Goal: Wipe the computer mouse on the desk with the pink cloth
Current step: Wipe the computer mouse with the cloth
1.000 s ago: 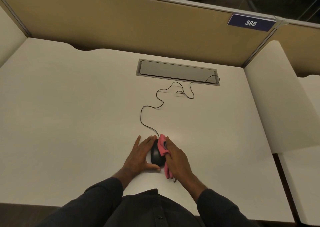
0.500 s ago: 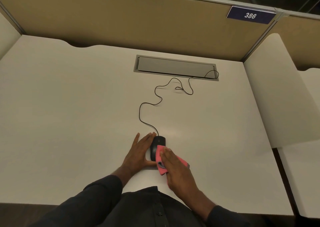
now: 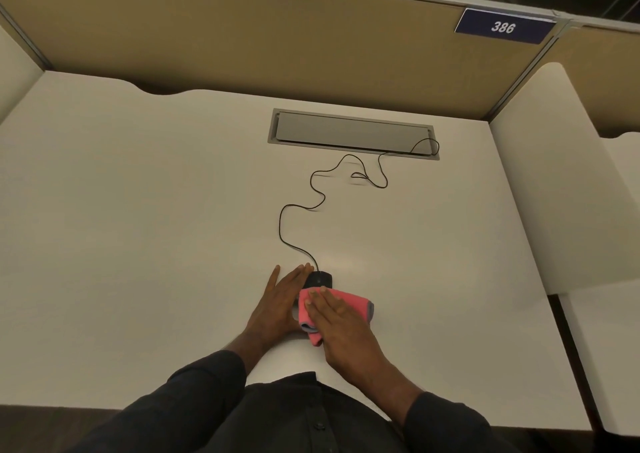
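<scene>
A black wired computer mouse (image 3: 319,278) sits near the front of the white desk (image 3: 138,231); only its far end shows. The pink cloth (image 3: 349,302), folded, with a grey edge, lies over the mouse's near part. My right hand (image 3: 341,328) presses flat on the cloth with straight fingers. My left hand (image 3: 277,302) lies flat against the mouse's left side, fingers straight and pointing away from me. The mouse's black cable (image 3: 298,207) snakes back across the desk.
A grey cable hatch (image 3: 349,133) is set into the desk at the back, where the cable enters. Tan partition walls (image 3: 242,37) enclose the desk; a blue sign reading 386 (image 3: 504,27) sits top right. A white side panel (image 3: 561,175) stands at the right.
My right hand moved the cloth from the mouse's right side onto its top and near end, and its fingers have flattened. My left hand stayed against the mouse.
</scene>
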A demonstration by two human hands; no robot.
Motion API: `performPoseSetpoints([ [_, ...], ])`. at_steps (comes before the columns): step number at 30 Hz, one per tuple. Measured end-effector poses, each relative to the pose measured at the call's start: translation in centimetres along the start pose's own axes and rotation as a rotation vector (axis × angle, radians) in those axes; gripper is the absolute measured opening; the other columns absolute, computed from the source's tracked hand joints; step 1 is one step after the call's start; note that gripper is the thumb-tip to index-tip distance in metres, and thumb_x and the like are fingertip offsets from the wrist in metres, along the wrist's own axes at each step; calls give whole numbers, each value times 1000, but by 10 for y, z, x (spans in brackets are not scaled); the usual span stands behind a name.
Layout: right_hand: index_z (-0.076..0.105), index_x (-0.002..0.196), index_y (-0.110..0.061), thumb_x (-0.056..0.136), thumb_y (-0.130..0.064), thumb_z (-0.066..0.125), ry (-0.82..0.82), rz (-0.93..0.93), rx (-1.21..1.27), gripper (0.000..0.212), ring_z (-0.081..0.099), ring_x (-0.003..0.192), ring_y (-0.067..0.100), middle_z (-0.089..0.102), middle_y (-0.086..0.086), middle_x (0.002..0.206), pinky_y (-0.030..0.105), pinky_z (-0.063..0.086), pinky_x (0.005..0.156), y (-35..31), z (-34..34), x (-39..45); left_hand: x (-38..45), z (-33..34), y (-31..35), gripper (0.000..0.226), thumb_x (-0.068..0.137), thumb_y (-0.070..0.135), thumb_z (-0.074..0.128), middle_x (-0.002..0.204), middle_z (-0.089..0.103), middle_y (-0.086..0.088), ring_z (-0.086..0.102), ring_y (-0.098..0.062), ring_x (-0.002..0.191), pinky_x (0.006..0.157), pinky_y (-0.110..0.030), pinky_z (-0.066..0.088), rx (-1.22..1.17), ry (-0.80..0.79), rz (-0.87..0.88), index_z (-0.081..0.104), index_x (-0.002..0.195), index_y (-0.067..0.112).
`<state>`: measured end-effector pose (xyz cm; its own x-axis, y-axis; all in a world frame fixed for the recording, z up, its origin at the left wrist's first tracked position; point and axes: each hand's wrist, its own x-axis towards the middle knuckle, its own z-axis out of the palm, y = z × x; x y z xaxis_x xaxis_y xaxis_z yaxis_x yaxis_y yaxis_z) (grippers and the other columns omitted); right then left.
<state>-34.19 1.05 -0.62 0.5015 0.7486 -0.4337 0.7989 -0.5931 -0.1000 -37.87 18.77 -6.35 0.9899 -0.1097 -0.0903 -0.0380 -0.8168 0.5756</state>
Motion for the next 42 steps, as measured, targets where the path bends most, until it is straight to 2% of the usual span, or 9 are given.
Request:
performPoseSetpoints([
  [1,58,132,-11,33,-55,90,-15,-40,8,113,61,119,20,59,9,136,39,27,113,1,1,-3,-1,0,0,110,74,81,52,161,21,-3,15,-14,150,123,-45,-6,-11,12,2,15,154,15],
  [2,65,125,-14,35,-49,92,13,-66,28,100,61,119,19,63,5,131,36,30,112,2,3,-8,-1,0,-1,109,76,81,50,161,21,-2,16,-13,150,123,-45,-5,-11,19,5,15,155,14],
  [4,48,142,-16,66,-28,81,189,-135,29,83,37,140,16,47,3,148,29,9,120,11,18,-16,-1,0,-1,110,76,81,50,161,19,-1,16,-13,150,123,-45,-6,5,22,7,14,155,13],
  [6,24,153,-16,74,-25,74,233,-164,50,93,30,143,14,42,0,152,30,14,120,19,22,-23,-1,0,-1,115,73,82,56,161,20,0,16,-12,150,123,-44,-6,0,21,5,14,156,14],
  [9,57,134,-9,49,-27,93,287,-181,115,94,59,121,23,62,5,132,39,38,104,29,18,-23,-1,-1,0,118,71,82,59,162,21,0,15,-9,150,123,-46,-3,0,34,1,15,156,14],
  [13,60,130,-6,54,-8,92,400,-142,199,82,49,128,26,58,12,136,46,32,103,32,20,-16,-1,-3,1,119,69,85,55,160,26,-2,18,-11,149,123,-49,2,0,46,7,19,155,11],
  [19,60,130,-11,51,-22,94,314,-172,182,86,57,123,28,60,8,134,48,35,101,28,16,-4,-1,0,-1,117,68,85,57,160,28,-1,20,-12,149,122,-52,5,-30,50,17,21,154,14],
  [29,58,134,-16,64,-10,86,415,-189,244,75,38,134,25,54,6,140,53,25,106,37,21,-16,-1,2,-2,118,70,85,56,161,23,-1,14,-9,150,123,-43,-6,15,42,-4,17,156,13],
  [42,54,137,-14,58,-7,88,383,-176,339,86,38,131,22,56,7,139,53,25,104,33,25,-9,-2,0,-2,118,70,84,57,161,22,-1,15,-11,150,123,-47,-2,-10,52,21,17,156,12],
])
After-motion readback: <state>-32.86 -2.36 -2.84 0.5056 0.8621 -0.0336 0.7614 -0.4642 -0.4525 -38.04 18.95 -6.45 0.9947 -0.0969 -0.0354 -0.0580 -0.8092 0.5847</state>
